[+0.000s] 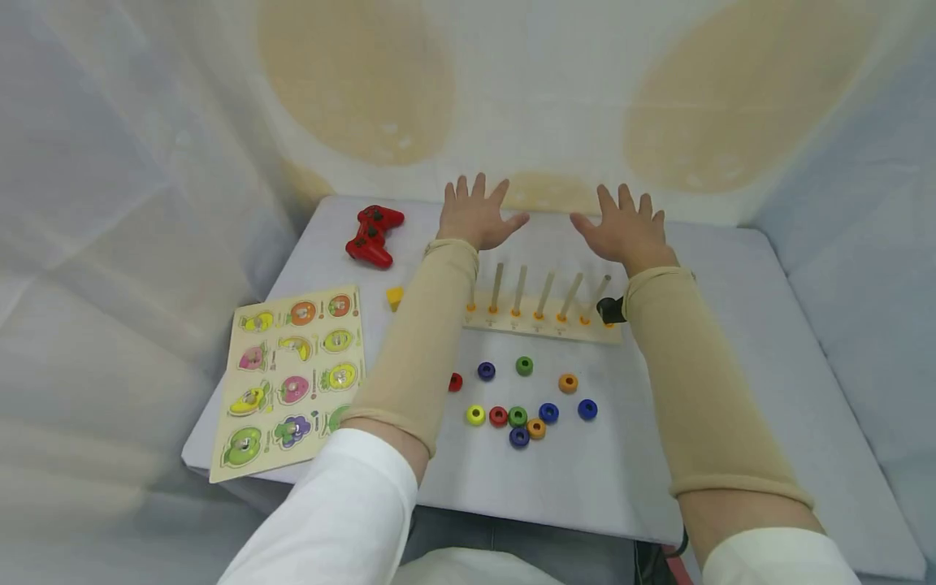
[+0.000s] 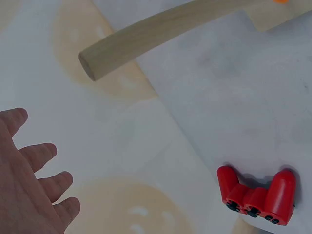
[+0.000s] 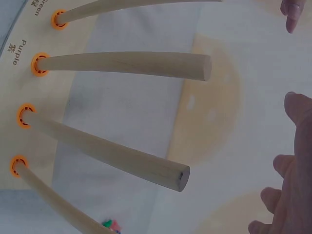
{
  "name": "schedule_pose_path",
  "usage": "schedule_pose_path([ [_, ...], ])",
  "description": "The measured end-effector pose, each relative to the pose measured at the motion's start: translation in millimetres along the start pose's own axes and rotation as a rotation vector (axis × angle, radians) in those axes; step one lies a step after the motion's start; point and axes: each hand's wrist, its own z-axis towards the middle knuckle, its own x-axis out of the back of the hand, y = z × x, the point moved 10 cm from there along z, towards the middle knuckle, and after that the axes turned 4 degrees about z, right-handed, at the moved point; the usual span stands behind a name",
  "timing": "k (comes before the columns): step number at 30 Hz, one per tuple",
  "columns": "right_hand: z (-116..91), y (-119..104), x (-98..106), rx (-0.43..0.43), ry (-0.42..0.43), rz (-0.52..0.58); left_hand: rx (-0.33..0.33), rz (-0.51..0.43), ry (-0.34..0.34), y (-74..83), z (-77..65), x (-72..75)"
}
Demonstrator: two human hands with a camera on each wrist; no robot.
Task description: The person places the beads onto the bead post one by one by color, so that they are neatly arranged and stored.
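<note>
Both hands are raised over the far edge of the table with fingers spread and nothing in them. The left hand [image 1: 474, 218] is between a red game controller [image 1: 374, 236] and the right hand [image 1: 626, 232]. Beneath and nearer the body stands a pale wooden peg board [image 1: 525, 325] with several upright pegs [image 1: 544, 294], partly hidden by the forearms. In the left wrist view, the left hand [image 2: 29, 187] is apart from the nearest peg [image 2: 146, 41]. The right wrist view has the right hand [image 3: 292, 175] clear of the peg tips.
Several coloured rings, including a yellow ring [image 1: 476, 415] and an orange ring [image 1: 568, 383], lie loose before the board. A fruit puzzle board [image 1: 274, 382] overhangs the table's left edge. A yellow block [image 1: 395, 298] sits by the left forearm. White curtains surround the table.
</note>
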Motion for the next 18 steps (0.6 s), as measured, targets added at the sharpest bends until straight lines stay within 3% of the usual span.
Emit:
schedule_pose_path([
  [5, 0, -1, 0, 0.007, 0.000, 0.012, 0.002, 0.014, 0.007, -1.6, 0.7, 1.1],
  [13, 3, -5, 9, 0.018, 0.013, 0.014, 0.006, 0.012, 0.030, -10.0, 2.1, 16.6],
  [18, 1, -16, 6, 0.066, 0.026, 0.027, 0.023, -0.045, 0.015, -30.2, 3.2, 7.0],
])
